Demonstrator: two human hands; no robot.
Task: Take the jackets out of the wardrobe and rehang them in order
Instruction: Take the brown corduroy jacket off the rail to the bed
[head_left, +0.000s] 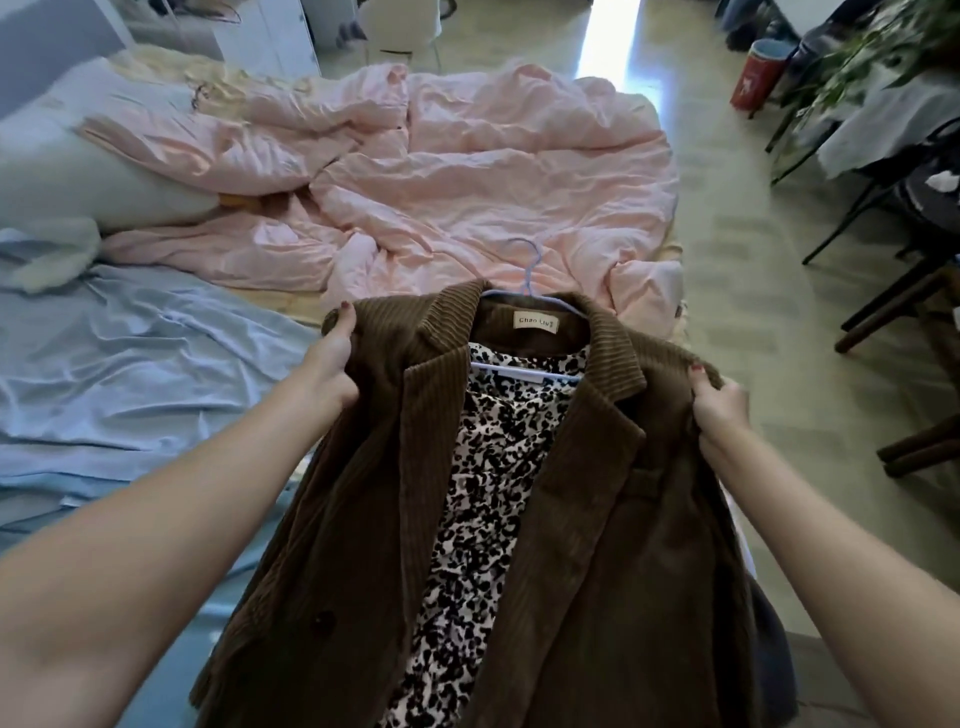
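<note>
Both hands gripping brown corduroy jacket (597, 493) shoulders, left hand (332, 358), right hand (719, 402)

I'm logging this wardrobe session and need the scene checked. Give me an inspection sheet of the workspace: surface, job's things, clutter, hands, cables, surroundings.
Surface: bed with a wrinkled blue sheet, seen from above.
Job's things: brown corduroy jacket with leopard-print lining, on a pale hanger, held up over the bed's edge.
Clutter: crumpled pink duvet across the bed; pale pillow at its left.
Hands: left hand grips the jacket's left shoulder; right hand grips the right shoulder.
Cables: nothing seen.
Surroundings: pale floor; red cylindrical container and leafy plant at upper right; dark chair legs at right.
</note>
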